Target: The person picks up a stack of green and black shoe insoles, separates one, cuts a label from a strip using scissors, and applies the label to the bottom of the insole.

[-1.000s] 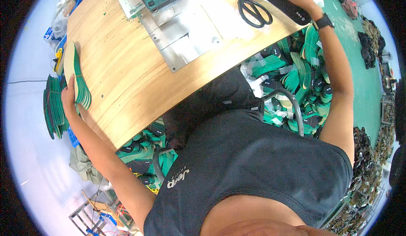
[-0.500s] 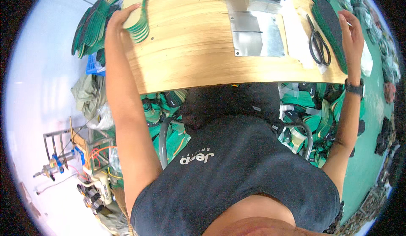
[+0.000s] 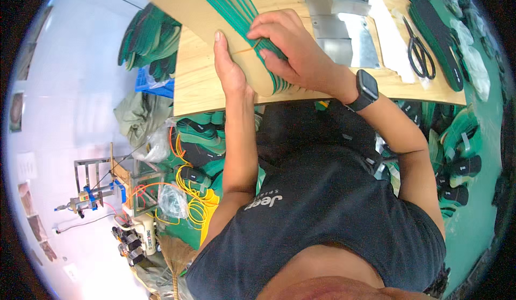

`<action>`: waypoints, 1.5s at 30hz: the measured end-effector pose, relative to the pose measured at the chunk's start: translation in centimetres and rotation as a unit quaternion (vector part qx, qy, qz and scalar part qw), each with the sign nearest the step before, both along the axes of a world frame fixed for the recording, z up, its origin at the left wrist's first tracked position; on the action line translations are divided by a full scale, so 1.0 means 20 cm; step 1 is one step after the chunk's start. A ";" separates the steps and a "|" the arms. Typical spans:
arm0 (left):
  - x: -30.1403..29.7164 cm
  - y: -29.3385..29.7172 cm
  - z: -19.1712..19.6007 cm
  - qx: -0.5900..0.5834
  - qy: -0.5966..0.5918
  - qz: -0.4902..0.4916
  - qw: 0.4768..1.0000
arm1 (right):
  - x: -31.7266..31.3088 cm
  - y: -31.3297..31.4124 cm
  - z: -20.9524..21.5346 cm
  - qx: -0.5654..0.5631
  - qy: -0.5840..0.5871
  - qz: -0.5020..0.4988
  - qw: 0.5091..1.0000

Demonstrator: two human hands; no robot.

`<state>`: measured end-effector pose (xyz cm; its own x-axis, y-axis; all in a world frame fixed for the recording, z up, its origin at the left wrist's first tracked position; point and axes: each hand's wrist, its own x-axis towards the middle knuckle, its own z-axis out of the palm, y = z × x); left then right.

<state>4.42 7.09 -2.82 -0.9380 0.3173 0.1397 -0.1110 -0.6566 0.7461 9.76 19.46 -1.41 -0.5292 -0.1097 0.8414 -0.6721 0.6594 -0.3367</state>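
A thick stack of insoles (image 3: 188,15), beige on the outer face with green layered edges, is held up over the near edge of the table. My left hand (image 3: 232,71) grips it from the left, thumb along the beige face. Across that face runs a thin tan rubber band (image 3: 244,50). At the green edges my right hand (image 3: 295,44), with a dark watch on its wrist, has thumb and fingers closed around the band's end; its fingertips partly hide the contact.
Black-handled scissors (image 3: 421,55) lie on the wooden table (image 3: 201,85), beside a dark insole stack (image 3: 438,42) at the right edge. Metal plates (image 3: 344,36) sit mid-table. Green-black insoles (image 3: 150,42) hang over the left side, above a blue crate (image 3: 156,82).
The beige insole stack has come off the table's left side toward me, in my left hand. My right hand has swung in from the right edge to the stack, where the band now shows.
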 end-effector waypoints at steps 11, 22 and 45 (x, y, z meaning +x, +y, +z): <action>0.06 -0.09 -0.21 -0.025 -0.111 -0.035 0.993 | 0.41 0.05 0.00 -0.060 -0.411 0.289 0.863; -0.08 -0.10 -0.07 0.078 -0.070 0.000 0.994 | 0.69 0.21 0.16 -0.448 -0.395 0.351 0.721; -0.41 -0.24 0.13 -0.244 0.488 -0.005 0.838 | 0.14 0.09 0.24 0.179 -0.341 -0.140 0.912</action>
